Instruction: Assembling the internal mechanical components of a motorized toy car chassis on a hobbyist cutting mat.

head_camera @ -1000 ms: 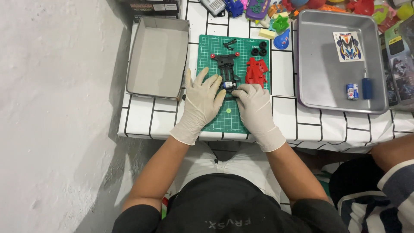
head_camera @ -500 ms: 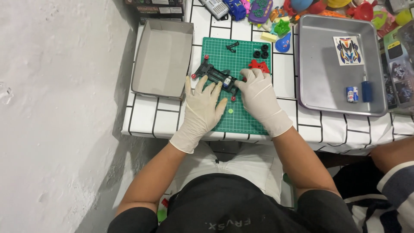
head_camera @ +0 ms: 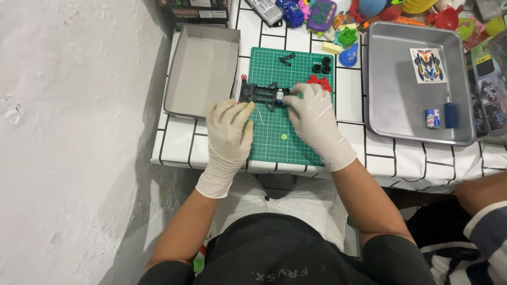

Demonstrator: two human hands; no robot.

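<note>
You have laid the chassis flat on the mat and your left hand has let go.

The black toy car chassis now lies on the green cutting mat, turned level since half a second ago, when both hands held it tilted. Your right hand pinches its right end, fingers together on a small blue-white part there. Your left hand rests flat just beside the chassis, fingers spread, holding nothing. The red part and two black wheels wait near the mat's upper edge.
</note>
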